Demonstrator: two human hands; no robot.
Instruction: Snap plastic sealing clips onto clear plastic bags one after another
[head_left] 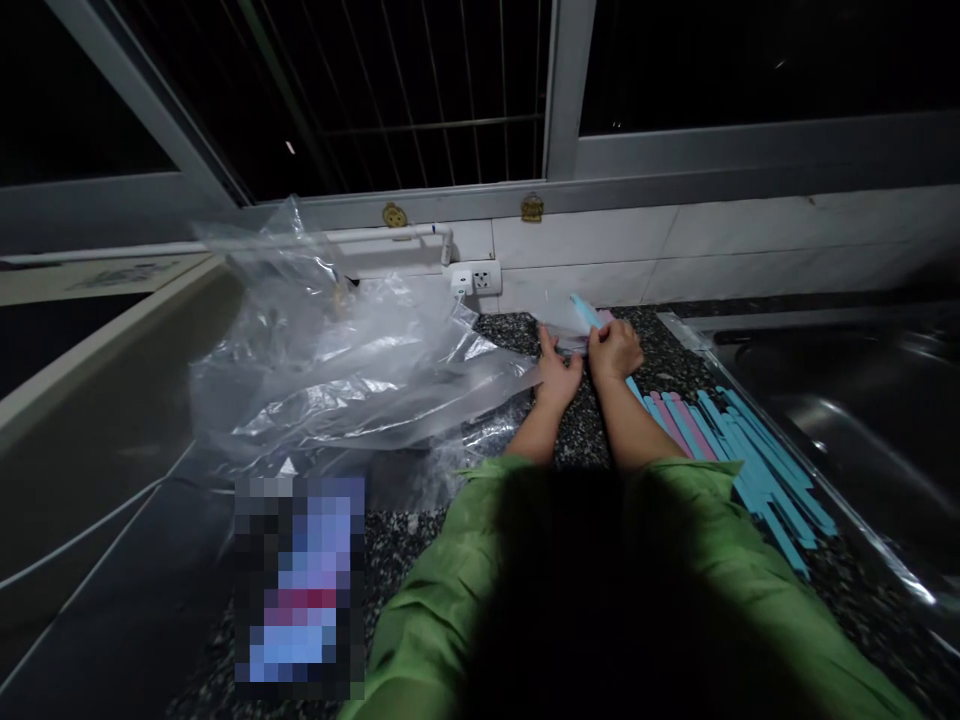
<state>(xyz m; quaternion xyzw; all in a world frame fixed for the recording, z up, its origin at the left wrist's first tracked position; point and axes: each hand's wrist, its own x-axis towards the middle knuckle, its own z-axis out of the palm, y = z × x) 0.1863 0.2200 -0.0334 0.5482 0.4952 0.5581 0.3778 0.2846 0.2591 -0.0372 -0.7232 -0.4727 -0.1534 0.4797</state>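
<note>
My left hand holds the near end of a small clear plastic bag between thumb and fingers. My right hand, close beside it, is closed on flat plastic strips, a blue strip and a pink strip. The blue strip's far end lies at the bag, but whether it is inside I cannot tell. Beneath and beside my right forearm, several blue strips and pink strips are spread on the speckled counter.
A large crumpled clear plastic sheet covers the left of the dark counter. A blurred-out rectangular object lies nearer me. To the right is a metal sink. A wall socket with a white plug sits behind, under the window.
</note>
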